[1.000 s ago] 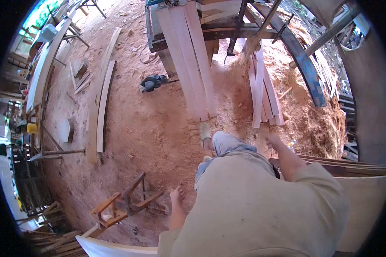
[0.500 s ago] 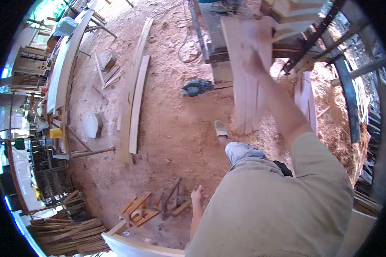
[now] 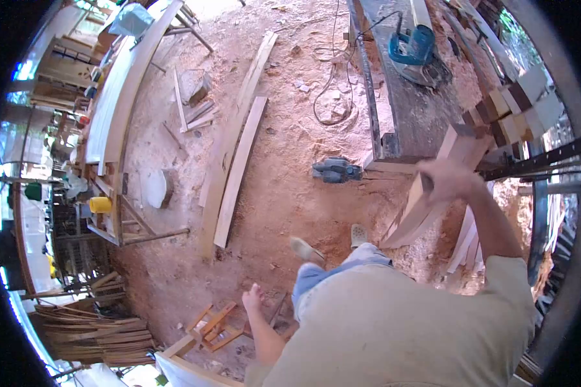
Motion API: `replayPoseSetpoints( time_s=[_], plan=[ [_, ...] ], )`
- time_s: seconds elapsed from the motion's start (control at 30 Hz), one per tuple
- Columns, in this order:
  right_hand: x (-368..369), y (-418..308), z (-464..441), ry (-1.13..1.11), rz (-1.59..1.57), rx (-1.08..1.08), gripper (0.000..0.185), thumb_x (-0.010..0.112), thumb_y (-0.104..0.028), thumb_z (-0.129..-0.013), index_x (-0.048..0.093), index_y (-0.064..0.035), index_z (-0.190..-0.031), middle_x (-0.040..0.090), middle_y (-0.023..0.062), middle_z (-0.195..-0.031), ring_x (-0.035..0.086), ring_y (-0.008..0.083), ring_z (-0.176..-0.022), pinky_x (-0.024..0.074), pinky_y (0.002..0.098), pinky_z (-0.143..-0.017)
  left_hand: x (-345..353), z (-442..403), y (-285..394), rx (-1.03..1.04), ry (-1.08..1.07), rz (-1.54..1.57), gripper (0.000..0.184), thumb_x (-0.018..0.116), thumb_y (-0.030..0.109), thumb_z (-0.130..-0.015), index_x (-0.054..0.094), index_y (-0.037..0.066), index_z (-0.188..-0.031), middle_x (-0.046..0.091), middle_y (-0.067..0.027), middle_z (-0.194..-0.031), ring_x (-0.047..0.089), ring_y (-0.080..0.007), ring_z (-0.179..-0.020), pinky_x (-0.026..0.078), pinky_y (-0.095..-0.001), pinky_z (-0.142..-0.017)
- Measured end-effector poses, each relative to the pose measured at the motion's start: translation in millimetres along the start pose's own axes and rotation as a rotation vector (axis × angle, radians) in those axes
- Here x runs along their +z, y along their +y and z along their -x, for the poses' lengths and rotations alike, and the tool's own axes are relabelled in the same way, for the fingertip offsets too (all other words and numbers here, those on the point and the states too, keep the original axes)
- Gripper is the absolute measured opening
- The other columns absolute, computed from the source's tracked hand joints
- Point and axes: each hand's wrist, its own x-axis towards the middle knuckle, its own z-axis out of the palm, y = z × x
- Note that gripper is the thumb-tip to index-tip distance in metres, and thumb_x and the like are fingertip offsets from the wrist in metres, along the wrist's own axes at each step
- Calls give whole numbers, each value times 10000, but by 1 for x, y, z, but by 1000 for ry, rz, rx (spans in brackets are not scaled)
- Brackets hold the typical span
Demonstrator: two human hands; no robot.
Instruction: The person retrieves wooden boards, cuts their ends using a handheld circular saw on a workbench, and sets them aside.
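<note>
Long pale wooden boards (image 3: 419, 222) right of centre seem steadied by the right hand (image 3: 450, 180), grip unclear; the left hand (image 3: 253, 298) hangs empty, half-curled.

Right grip (image 3: 450, 180) blurred, its contact with the partly hidden boards (image 3: 409, 221) unclear.

**Mostly pairs, a few singles**

Two hands: one left hand (image 3: 252, 298), one right hand (image 3: 455, 179). Two clogs (image 3: 308, 250). Two handheld power tools: one blue-green tool (image 3: 412, 48), one dark grey tool (image 3: 337, 170). At least two long planks (image 3: 242, 171) on the ground. Two stump-like blocks (image 3: 156, 187). One yellow container (image 3: 100, 205). One dark-topped workbench (image 3: 413, 109). Stacked wood strips (image 3: 103, 338): many, too merged to number. Boards (image 3: 412, 222) at the right hand: several, exact count unclear.
</note>
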Motion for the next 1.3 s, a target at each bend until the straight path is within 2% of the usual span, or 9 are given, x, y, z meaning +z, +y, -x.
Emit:
replayPoseSetpoints(
  time_s=[0.3, 0.5, 0.57, 0.7, 0.77, 0.83, 0.9, 1.1, 1.3],
  plan=[
    [-29, -175, -22, -13, 21, 165, 590, 858, -260, -498, 642, -30, -997, 665, 187, -893, 660, 329, -862, 507, 410, -764, 175, -84, 208, 370, -354, -166, 306, 702, 265, -839, 679, -32, -768, 626, -46, -686, 561, -101, -650, 428, -290, -519],
    [-140, -292, -15, 547, -86, 500, 690, 887, -268, -417, 633, -23, -1009, 642, 88, -829, 610, 157, -769, 483, 304, -715, 299, -144, 274, 517, -842, -860, 417, 668, 409, -849, 700, -5, -814, 608, -50, -639, 596, -176, -629, 462, -323, -557],
    [-162, -337, -12, 754, -324, 525, 726, 913, -327, -399, 640, -21, -997, 668, 104, -867, 645, 202, -814, 484, 312, -756, 322, -165, 278, -33, -1076, -572, 699, 688, 549, -790, 571, -27, -1168, 650, -166, -869, 625, -319, -816, 506, -416, -777],
    [-154, -389, -21, 1290, -464, 463, 789, 906, -350, -316, 644, -17, -980, 653, 76, -884, 626, 186, -838, 473, 295, -759, 344, -188, 329, -348, -958, -402, 851, 662, 644, -760, 449, 18, -1295, 583, -238, -1050, 586, -368, -884, 492, -491, -793],
    [-147, -382, -20, 1271, -383, 430, 884, 913, -401, -332, 617, 13, -1056, 649, 106, -945, 626, 212, -864, 489, 323, -784, 341, -184, 373, -641, -658, -81, 920, 619, 688, -757, 371, 47, -1369, 482, -263, -1230, 528, -422, -1056, 456, -536, -892],
    [-140, -380, -45, 1648, -413, 414, 984, 915, -469, -356, 573, 27, -1134, 635, 126, -999, 618, 231, -894, 500, 351, -798, 357, -226, 388, -706, -861, 74, 902, 558, 687, -797, 348, 63, -1414, 446, -227, -1335, 446, -433, -1217, 404, -568, -994],
    [-146, -355, -49, 1507, -545, 540, 1029, 906, -533, -383, 553, 27, -1170, 619, 115, -1046, 598, 217, -954, 479, 338, -841, 359, -212, 453, -582, -871, 547, 830, 513, 670, -833, 434, 22, -1346, 515, -186, -1298, 487, -339, -1221, 373, -530, -1060],
    [-158, -231, -123, 1129, -805, 726, 741, 893, -346, -412, 631, -39, -1033, 611, 45, -938, 582, 143, -869, 464, 297, -773, 412, -253, 570, -192, -799, 127, 667, 441, 547, -840, 495, 56, -1288, 537, -156, -1307, 517, -359, -1172, 422, -562, -987],
    [-163, -134, -202, 1200, -996, 905, 373, 733, -260, -784, 597, -30, -1044, 580, 41, -866, 548, 125, -855, 434, 267, -760, 535, -349, 653, -280, -722, -341, 741, 449, 535, -785, 419, 99, -1383, 471, -151, -1387, 437, -390, -1262, 349, -585, -1028]
  ],
)
